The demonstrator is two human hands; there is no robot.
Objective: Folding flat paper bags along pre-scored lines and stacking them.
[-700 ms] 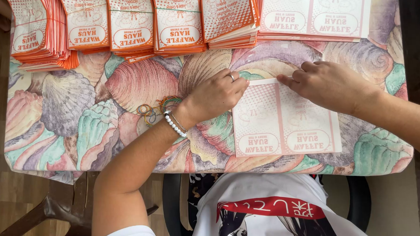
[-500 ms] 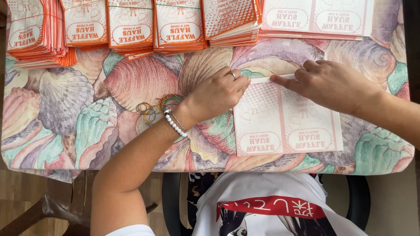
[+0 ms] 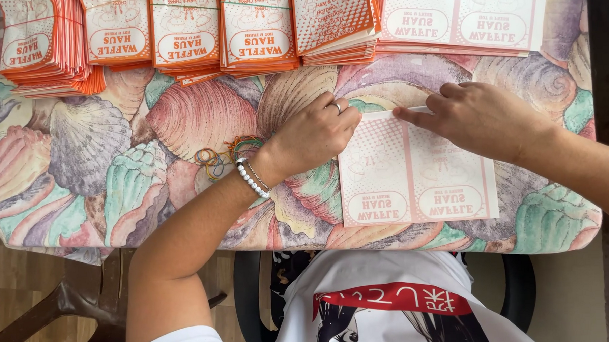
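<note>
You are looking at a flat white paper sheet (image 3: 416, 170) with pink-orange print, lying face up near the table's front edge, its far edge being folded over into a narrow strip.

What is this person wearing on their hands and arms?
The left hand has a thin ring on one finger and a white beaded bracelet beside a fine chain at the wrist. The right hand is bare. Short white sleeves leave both forearms uncovered.
</note>
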